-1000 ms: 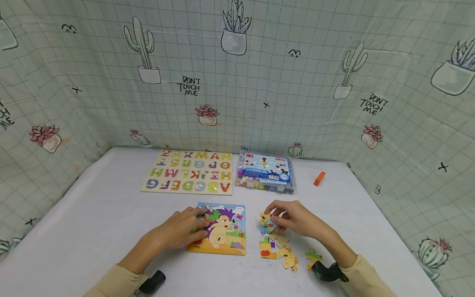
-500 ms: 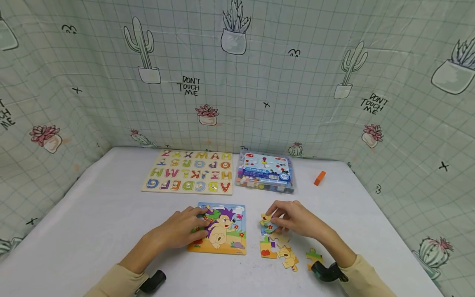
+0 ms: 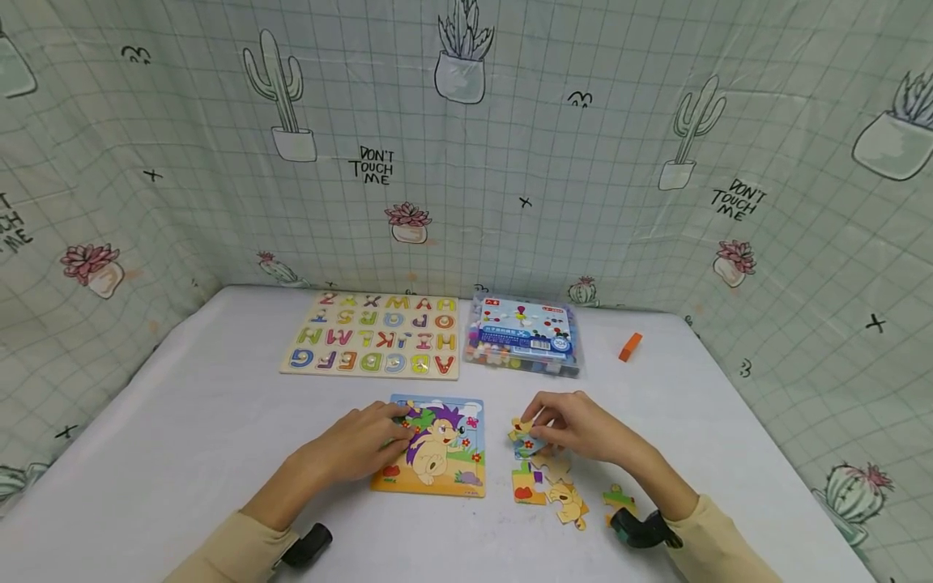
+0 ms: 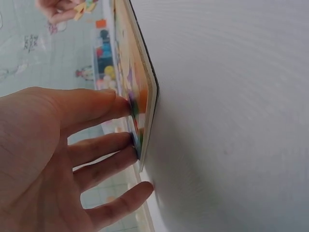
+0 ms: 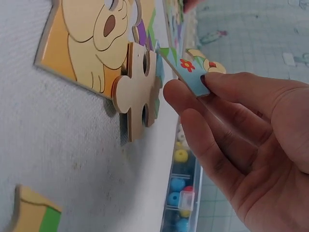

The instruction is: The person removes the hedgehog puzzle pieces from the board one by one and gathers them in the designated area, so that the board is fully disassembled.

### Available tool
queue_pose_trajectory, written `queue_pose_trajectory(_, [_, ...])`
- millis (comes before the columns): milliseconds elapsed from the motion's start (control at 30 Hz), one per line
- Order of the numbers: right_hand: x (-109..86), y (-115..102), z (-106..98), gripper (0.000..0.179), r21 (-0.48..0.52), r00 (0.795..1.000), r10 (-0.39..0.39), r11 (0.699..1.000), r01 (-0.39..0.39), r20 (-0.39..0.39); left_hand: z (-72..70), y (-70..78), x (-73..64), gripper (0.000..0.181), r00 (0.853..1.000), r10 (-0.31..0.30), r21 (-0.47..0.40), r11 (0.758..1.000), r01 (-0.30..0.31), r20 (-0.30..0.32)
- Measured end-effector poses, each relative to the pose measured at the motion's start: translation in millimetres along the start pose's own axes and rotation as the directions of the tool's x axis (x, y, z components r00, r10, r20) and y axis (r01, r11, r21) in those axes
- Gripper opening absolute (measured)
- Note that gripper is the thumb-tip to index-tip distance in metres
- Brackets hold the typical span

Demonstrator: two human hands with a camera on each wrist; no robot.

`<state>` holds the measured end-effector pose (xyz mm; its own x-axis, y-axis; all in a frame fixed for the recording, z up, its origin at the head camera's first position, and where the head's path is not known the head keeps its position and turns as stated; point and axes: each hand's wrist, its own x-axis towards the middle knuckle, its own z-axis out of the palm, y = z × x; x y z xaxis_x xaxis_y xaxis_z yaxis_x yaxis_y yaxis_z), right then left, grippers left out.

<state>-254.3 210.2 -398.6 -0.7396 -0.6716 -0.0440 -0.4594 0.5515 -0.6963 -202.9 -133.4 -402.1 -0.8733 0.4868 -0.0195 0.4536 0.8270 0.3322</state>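
Observation:
A hedgehog jigsaw board [image 3: 430, 487] lies flat on the white table. My left hand [image 3: 355, 444] rests on its left side; in the left wrist view the fingertips [image 4: 124, 140] touch the board's surface, fingers mostly straight. To the board's right, my right hand [image 3: 576, 425] pinches a jigsaw piece [image 5: 190, 72] between thumb and fingers. That piece is light blue with a red flower and a yellow figure, and it is tilted. Beneath it lie loose pieces: one plain wood side up [image 5: 137, 94], one with a hedgehog body [image 3: 567, 502], and one with a red shape [image 3: 528, 491].
Another loose green-and-yellow piece [image 3: 618, 498] lies near the right wrist's camera [image 3: 641, 530]. Behind the hands are an alphabet board [image 3: 375, 348] and a clear box of colourful beads [image 3: 521, 336]. An orange block [image 3: 630, 347] sits at the back right.
The left thumb has drawn away from the board's lower left, uncovering more of that corner. The right hand still pinches the same piece, almost unmoved. The head view has shifted slightly.

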Motion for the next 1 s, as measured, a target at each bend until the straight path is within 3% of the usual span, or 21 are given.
queue_pose_trajectory(267, [9.6,-9,9,0.011,-0.031,1.0,-0.022,0.999,0.022,0.003,-0.6,1.2,2.6,0.024,1.0,-0.022,-0.003,1.0,0.022,0.002])
queue_pose_trajectory(467, [24.1,-19,20,0.01,-0.049,0.998,-0.008,0.999,0.006,-0.055,-0.9,1.5,1.8,0.025,1.0,-0.024,0.0,1.0,0.024,0.009])
queue_pose_trajectory(600, [37.1,-28,29,0.014,0.011,0.996,0.027,1.0,-0.026,-0.084,-1.5,1.4,0.6,0.025,1.0,-0.024,-0.001,1.0,0.024,0.009])
queue_pose_trajectory(733, [50.8,-33,39,0.015,0.111,0.998,0.039,0.993,-0.034,-0.039,-1.9,1.0,0.3,0.026,1.0,-0.022,0.001,1.0,0.022,0.009])
queue_pose_trajectory(1000, [74.0,-37,58,0.015,0.324,0.995,0.094,0.941,-0.103,0.042,-0.5,-0.7,0.4,0.026,1.0,-0.02,-0.016,1.0,0.02,0.015])
